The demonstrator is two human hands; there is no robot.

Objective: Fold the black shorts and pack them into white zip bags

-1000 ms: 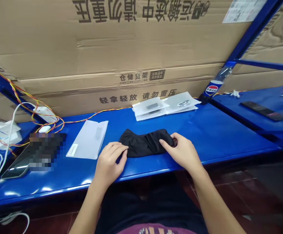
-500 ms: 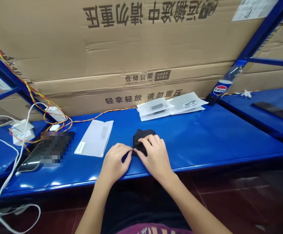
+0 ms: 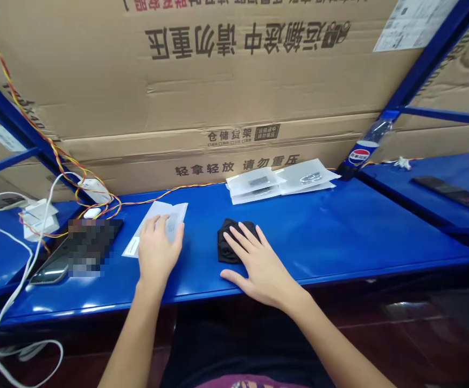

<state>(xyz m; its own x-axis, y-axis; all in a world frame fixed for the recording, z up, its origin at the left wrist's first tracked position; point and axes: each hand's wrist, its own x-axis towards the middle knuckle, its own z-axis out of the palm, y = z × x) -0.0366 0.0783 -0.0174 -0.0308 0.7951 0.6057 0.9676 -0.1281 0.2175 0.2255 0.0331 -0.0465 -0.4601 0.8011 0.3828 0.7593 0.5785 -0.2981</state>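
A folded piece of black cloth (image 3: 224,250) lies on the blue shelf near its front edge. My right hand (image 3: 260,264) rests flat over it with the fingers spread, covering its right part. To the left, my left hand (image 3: 157,249) is over a translucent plastic bag (image 3: 173,221) with a white label, fingers slightly bent and thumb apart. Whether those fingertips press on the bag, I cannot tell.
More flat plastic bags (image 3: 254,183) lie at the back, near a cola bottle (image 3: 357,153) by the blue upright. On the left are a black tablet-like device (image 3: 52,269), white cables (image 3: 26,253) and a power strip (image 3: 95,189). A dark phone (image 3: 452,192) lies far right.
My left hand has left the black cloth and moved left over the plastic bag. My right hand has gone from pinching the cloth to lying spread on it. The cloth looks flatter.
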